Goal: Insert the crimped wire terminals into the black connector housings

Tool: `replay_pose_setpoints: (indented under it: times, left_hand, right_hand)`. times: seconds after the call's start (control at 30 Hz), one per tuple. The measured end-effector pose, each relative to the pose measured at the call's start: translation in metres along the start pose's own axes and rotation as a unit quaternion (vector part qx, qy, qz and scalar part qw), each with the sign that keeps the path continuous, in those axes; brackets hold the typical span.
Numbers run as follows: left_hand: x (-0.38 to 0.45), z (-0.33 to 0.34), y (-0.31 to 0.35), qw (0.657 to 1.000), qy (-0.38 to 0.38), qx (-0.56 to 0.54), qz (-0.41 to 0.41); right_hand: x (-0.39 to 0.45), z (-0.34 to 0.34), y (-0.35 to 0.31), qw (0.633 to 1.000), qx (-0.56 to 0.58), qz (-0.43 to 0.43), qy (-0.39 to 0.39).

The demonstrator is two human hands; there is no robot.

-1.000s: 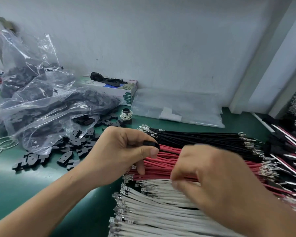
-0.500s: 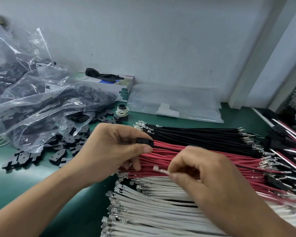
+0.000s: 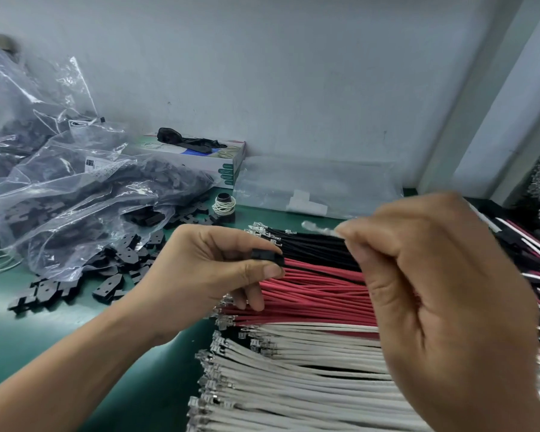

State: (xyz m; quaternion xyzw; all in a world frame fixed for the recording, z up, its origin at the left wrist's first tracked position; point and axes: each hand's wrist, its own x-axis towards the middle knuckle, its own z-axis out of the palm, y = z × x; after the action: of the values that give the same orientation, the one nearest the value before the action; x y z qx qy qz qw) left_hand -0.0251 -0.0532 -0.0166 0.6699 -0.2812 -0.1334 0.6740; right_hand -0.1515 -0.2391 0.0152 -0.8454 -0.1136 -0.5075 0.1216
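Head view: left hand (image 3: pixel 206 275) grip curled, thumb and forefinger pinching black connector housing (image 3: pixel 267 256), held above red wires (image 3: pixel 318 291). Right hand (image 3: pixel 443 300) grip pinched on white wire (image 3: pixel 332 232) just behind crimped terminal (image 3: pixel 309 226), blurred, raised near housing, not yet inserted. White wires (image 3: pixel 293 378) and black wires (image 3: pixel 312 247) bundled on green surface (image 3: pixel 28 335). Wire likely light, limp; terminal small, bendable: best pinched close behind crimp. Housing rigid, probably slippery.

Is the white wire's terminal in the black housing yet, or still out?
Out. The right hand pinches the white wire, its terminal in open air, apart from the black housing pinched in the left hand.
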Motion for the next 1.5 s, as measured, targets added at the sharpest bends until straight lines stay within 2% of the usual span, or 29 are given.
replay_pose_setpoints:
  times: [0.1, 0.17, 0.23, 0.73, 0.93, 1.13, 1.27, 1.37, 1.5]
  left_hand:
    - [0.000, 0.001, 0.001, 1.000, 0.004, -0.013, 0.002]
    - [0.000, 0.002, 0.003, 1.000, 0.005, -0.022, 0.005]
    - [-0.001, 0.001, 0.003, 1.000, 0.004, -0.023, 0.005]
    - [-0.001, -0.002, 0.005, 1.000, -0.016, -0.022, -0.004]
    - [-0.003, 0.001, 0.003, 0.999, -0.045, -0.009, -0.001]
    - [-0.005, 0.001, 0.004, 0.999, -0.046, 0.023, 0.013]
    - [-0.006, 0.005, 0.003, 0.997, -0.066, 0.045, 0.003]
    - [-0.004, 0.001, 0.002, 0.997, -0.060, 0.054, 0.001]
    - [-0.002, -0.002, 0.000, 0.997, -0.062, 0.051, 0.000]
  right_hand:
    - [-0.001, 0.009, 0.001, 0.994, -0.074, 0.001, -0.082]
    - [-0.006, 0.018, 0.002, 0.987, -0.078, 0.021, -0.136]
    - [-0.010, 0.022, 0.003, 0.985, -0.065, 0.031, -0.155]
    - [-0.013, 0.023, 0.007, 0.994, -0.050, 0.015, -0.094]
    - [-0.015, 0.031, 0.006, 0.992, -0.062, 0.004, -0.108]
    - [-0.018, 0.037, 0.002, 0.993, 0.033, 0.052, -0.098]
    - [-0.020, 0.039, -0.002, 0.993, 0.017, 0.030, -0.116]
    - [-0.019, 0.033, 0.006, 0.987, 0.065, 0.071, -0.130]
    - [-0.018, 0.030, 0.009, 0.983, 0.059, 0.094, -0.148]
